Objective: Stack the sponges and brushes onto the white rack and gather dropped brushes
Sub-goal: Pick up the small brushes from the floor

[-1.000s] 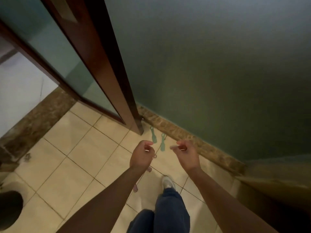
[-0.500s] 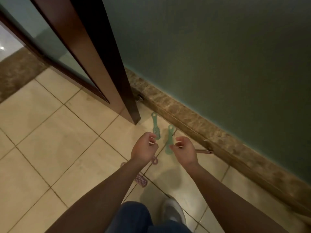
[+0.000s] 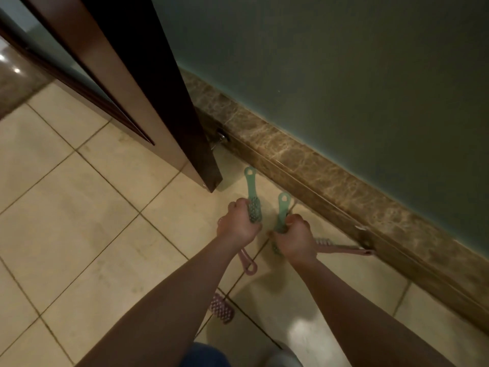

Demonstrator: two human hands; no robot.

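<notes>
Left hand (image 3: pixel 236 229) clasps left green brush (image 3: pixel 250 184) by its head; right hand (image 3: pixel 295 241) clasps right green brush (image 3: pixel 283 207). Presumably gathering both at once

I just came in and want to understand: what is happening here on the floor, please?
A person is gathering dropped brushes from the tiled floor near the door. The left grip holds one green brush by its head; the right grip holds the second green brush likewise. One pink brush lies partly under the left forearm; the other pink brush lies by the baseboard.
</notes>
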